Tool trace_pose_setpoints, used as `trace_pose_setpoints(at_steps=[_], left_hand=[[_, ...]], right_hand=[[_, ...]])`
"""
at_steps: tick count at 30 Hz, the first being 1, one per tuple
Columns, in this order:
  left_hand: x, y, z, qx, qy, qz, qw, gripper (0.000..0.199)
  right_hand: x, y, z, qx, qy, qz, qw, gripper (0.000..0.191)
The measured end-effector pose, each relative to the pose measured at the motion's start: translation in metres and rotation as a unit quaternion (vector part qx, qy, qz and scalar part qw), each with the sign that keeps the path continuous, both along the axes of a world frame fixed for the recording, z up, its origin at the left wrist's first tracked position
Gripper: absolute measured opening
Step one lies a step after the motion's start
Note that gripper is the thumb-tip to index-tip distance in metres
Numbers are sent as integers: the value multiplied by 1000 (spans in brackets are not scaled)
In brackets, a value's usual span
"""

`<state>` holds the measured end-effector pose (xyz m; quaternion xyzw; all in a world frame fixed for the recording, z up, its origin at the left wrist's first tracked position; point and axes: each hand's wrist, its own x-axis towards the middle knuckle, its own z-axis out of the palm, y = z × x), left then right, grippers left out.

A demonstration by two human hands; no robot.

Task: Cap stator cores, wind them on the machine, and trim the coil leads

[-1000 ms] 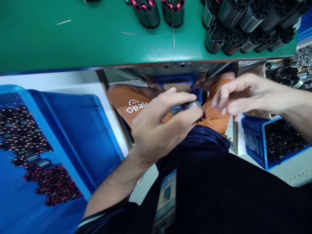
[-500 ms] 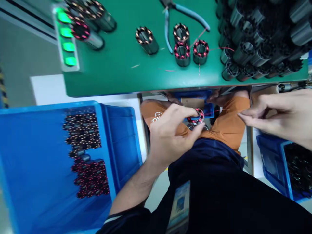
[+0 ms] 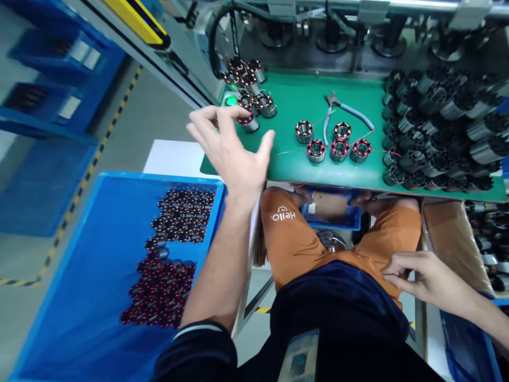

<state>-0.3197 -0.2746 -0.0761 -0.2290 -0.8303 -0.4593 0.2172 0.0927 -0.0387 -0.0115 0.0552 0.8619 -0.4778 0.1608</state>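
Note:
My left hand (image 3: pixel 234 146) is open over the left end of the green mat, thumb spread away from the fingers. Its index fingertip overlaps a red-wound motor stator (image 3: pixel 250 125); whether they touch I cannot tell. Several copper-wound stators (image 3: pixel 266 105) stand just behind. Near the mat's front edge is another red-wound stator (image 3: pixel 316 152), beside two more red-wound ones and two copper-wound ones. My right hand (image 3: pixel 413 273) is closed in a pinch above my right thigh; anything between its fingertips is too small to make out.
Blue-handled cutters (image 3: pixel 352 112) lie on the green mat (image 3: pixel 286 170). Unwound stators (image 3: pixel 441 151) are stacked at its right. A blue bin (image 3: pixel 99 254) with wound stators stands at left. Machine spindles (image 3: pixel 332 40) line the back. A blue tray (image 3: pixel 350 217) sits under the table.
The red-wound stator from my left hand now stands on the mat's front row. My left hand has moved up and left, opening. My right hand has lowered toward my thigh. The view has shifted.

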Motion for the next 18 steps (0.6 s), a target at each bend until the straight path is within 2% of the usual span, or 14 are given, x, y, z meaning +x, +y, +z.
trace_pose_setpoints(at_steps=[3, 5, 6, 7, 9, 11, 12, 13, 15, 17, 18], left_hand=[[-55, -16, -13, -37, -74, 41, 996, 63], [-71, -19, -16, -68, -91, 51, 992, 57], [-68, -19, -13, -75, -80, 47, 993, 54], [-57, -19, -8, -73, -61, 32, 995, 50], [-14, -16, 8, -39, -20, -34, 998, 42], [47, -13, 29, 37, -21, -137, 990, 35], [79, -11, 40, 73, -27, -178, 981, 48], [109, -9, 51, 99, -27, -210, 972, 63], [156, -5, 70, 108, -29, -271, 956, 71], [182, -2, 80, 86, -53, -317, 943, 69], [187, -1, 81, 76, -59, -332, 938, 68]], right_hand=[[8, 0, -7, -1, -43, -29, 999, 38], [5, -4, -9, -9, -41, -20, 999, 34], [1, -7, -9, -15, -28, -13, 999, 32], [-4, -10, -8, -19, -8, -9, 1000, 30], [-16, -16, -3, -16, 48, -31, 998, 26], [-31, -24, 6, -11, 105, -110, 988, 18], [-40, -29, 11, -21, 127, -165, 978, 14], [-49, -34, 16, -45, 143, -221, 964, 18], [-68, -43, 26, -156, 166, -296, 928, 44], [-84, -50, 34, -257, 135, -291, 912, 64], [-89, -51, 38, -285, 106, -278, 911, 67]])
